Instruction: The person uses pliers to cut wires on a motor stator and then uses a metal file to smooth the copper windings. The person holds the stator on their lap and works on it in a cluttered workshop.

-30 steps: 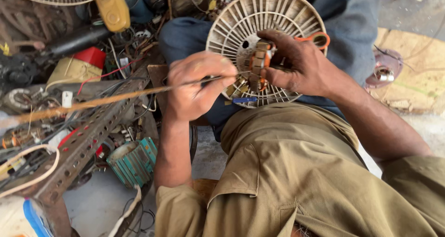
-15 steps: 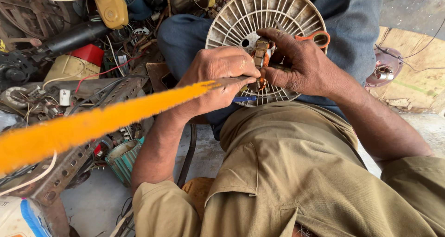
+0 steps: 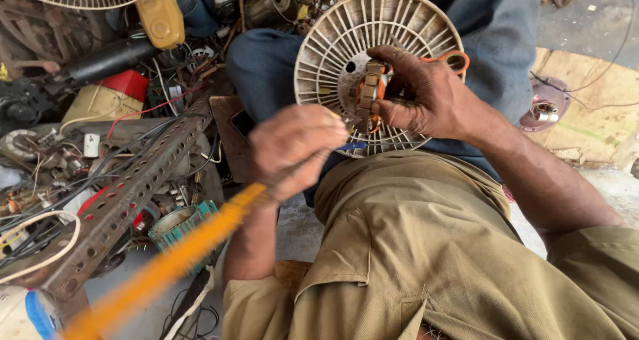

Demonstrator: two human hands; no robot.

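Lowered since before, left hand [image 3: 293, 150] grips the orange rod [image 3: 166, 263]; right hand [image 3: 426, 94] clasps the fan guard [image 3: 333, 54].

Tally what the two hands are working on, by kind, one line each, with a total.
Round white ribbed fan guard, gripped by the right hand: 1
Brass-coloured motor core at the guard's middle: 1
Long orange-handled tool, gripped by the left hand: 1
Total: 3
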